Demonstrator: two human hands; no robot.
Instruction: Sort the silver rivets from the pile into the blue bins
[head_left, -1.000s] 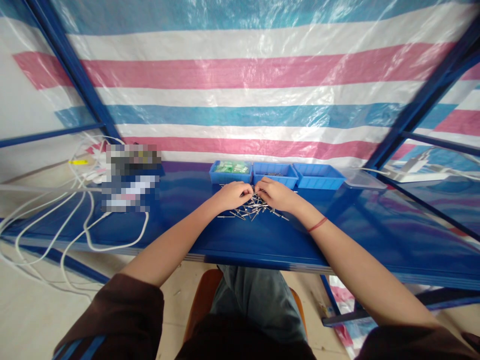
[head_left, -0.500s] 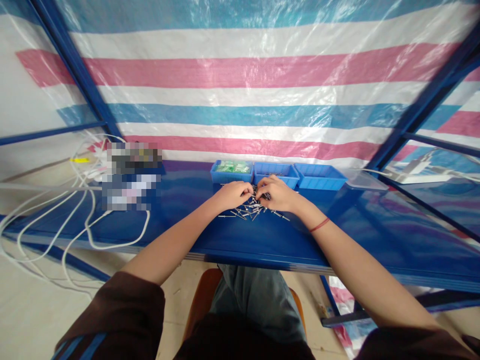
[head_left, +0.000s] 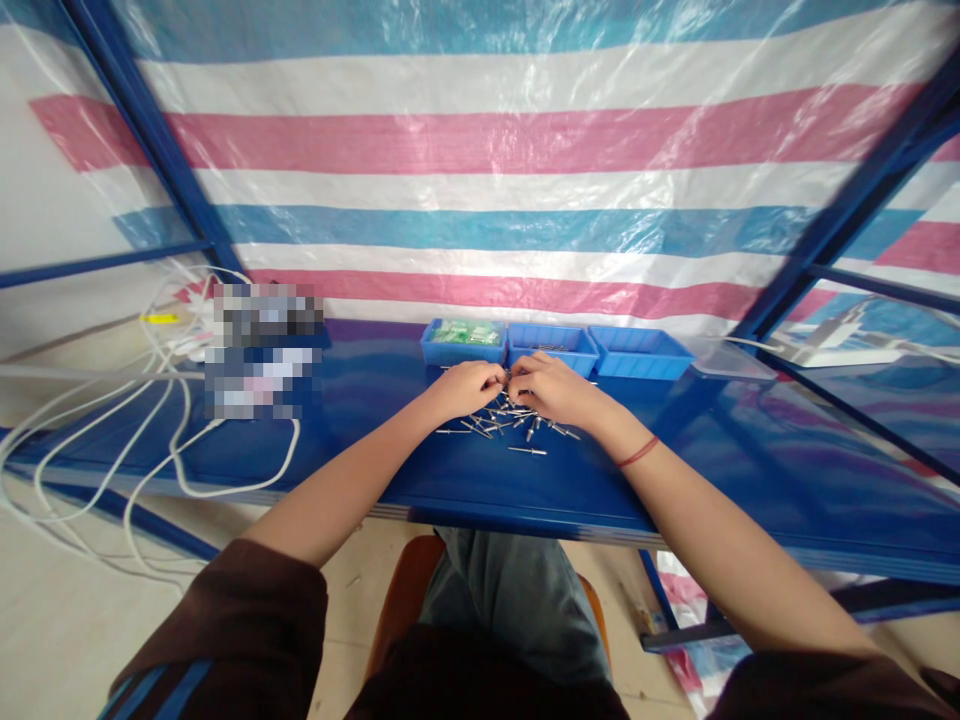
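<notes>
A loose pile of silvery pop rivets (head_left: 529,432) lies on the blue tabletop, their thin pins pointing every way. My left hand (head_left: 474,387) is closed at the pile's left side, thumb and fingers pressed together. Opposite it, my right hand (head_left: 551,387) has its fingers curled in a pinch over the rivets. The fingertips of both hands nearly meet, and whatever sits between them is hidden. One single rivet (head_left: 527,450) lies apart from the heap, towards me.
Behind my hands stand three blue bins: one with green-and-white packets (head_left: 466,333), a middle bin (head_left: 555,340) with some thin metal pieces, and a right-hand bin (head_left: 641,352). White cables (head_left: 180,440) loop over the table's left end. A blue frame post (head_left: 840,200) rises at right.
A single rivet now lies nearer the front edge, away from the pile. The heap under my right hand has spread, and that hand's fingers have shifted slightly. My left hand has hardly moved.
</notes>
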